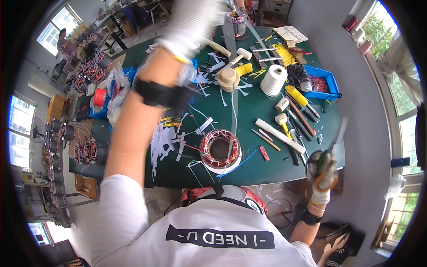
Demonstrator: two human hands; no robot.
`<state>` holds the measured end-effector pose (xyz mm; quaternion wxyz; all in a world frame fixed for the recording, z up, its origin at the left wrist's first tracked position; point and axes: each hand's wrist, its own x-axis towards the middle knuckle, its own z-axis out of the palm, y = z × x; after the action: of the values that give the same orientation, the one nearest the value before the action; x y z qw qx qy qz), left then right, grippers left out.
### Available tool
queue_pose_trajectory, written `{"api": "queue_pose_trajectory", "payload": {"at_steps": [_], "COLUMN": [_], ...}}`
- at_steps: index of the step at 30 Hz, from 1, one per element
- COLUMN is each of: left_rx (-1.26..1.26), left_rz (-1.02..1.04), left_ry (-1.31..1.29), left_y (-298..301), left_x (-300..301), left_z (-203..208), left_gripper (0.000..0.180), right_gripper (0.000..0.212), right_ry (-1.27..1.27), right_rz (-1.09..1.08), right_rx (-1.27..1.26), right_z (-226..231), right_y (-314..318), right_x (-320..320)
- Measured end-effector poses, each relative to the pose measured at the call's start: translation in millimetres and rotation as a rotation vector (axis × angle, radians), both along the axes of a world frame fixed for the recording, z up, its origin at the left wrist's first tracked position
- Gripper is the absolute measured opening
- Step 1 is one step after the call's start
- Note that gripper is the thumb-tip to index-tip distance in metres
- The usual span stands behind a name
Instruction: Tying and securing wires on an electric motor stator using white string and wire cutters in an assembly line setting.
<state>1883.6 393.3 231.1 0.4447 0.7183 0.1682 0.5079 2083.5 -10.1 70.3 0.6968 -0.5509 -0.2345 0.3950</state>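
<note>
My left hand (191, 26), in a white glove, is raised over the far side of the table and smeared by motion. Its fingers cannot be made out, nor whether it holds anything. At the table's right edge my gloved right hand (326, 178) is closed on scissors (336, 143) with orange handles, their blades pointing away from me. A dark round object (314, 163) lies beside that hand, partly hidden. In front of me stands a motor stator (207, 149) with copper windings laced in white. A white strand (234, 115) runs from it toward the far side.
The green table (262, 171) carries a white thread spool (273, 81), mallets (281, 119), a white rod (280, 135) and a blue bin (327, 75). White paper strips (163, 144) lie left of the stator. Another stator (235, 27) and a person's hand are at the far edge.
</note>
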Motion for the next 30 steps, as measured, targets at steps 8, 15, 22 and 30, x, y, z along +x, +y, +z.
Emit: {"api": "queue_pose_trajectory", "payload": {"at_steps": [8,15,22,30], "left_rx": [-0.13,-0.282,-0.129,-0.266], "left_rz": [0.597,-0.131,-0.442,-0.107], "left_ry": [0.362,0.134,0.31,-0.066], "left_y": [99,-29,-148,-125], "left_x": [-208,-229,-212,-394], "left_z": [33,82,78,73], "left_gripper": [0.054,0.023,0.025,0.027], "right_gripper": [0.049,0.052,0.124,0.021], "right_ry": [-1.085,-1.502,-0.498,-0.357], "right_rz": [0.196,0.394,0.589,0.458], "right_rx": [-1.2,-1.242,0.5,0.042], "right_z": [-224,-197,70,83], "right_y": [5,62,171,122], "right_x": [51,49,-132,-183]}}
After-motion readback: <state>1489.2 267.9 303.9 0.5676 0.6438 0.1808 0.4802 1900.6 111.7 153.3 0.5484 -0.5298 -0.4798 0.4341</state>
